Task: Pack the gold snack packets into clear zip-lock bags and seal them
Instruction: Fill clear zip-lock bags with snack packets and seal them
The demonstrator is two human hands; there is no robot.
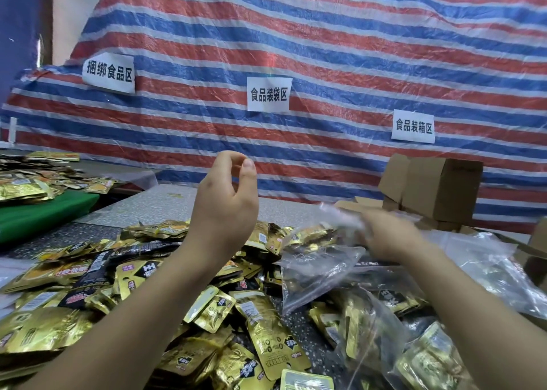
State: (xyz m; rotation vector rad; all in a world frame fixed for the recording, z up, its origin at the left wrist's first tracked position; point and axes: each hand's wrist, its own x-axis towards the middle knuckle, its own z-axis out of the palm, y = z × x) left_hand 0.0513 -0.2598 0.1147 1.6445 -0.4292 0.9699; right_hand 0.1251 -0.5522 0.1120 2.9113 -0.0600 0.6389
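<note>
The right hand (pixel 387 235) gripped a clear bag (pixel 319 271) while the left hand (pixel 228 200) hovered empty, fingers loosely curled, so the limp mouth risked spilling packets (pixel 266 348).

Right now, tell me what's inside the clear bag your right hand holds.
The clear bag in the right hand shows gold packets near its top; glare and blur hide their count.

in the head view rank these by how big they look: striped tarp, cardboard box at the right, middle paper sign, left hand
1. striped tarp, by far the largest
2. cardboard box
3. left hand, close to the box in apparent size, and nearer the camera, so that order is unsure
4. middle paper sign
</note>
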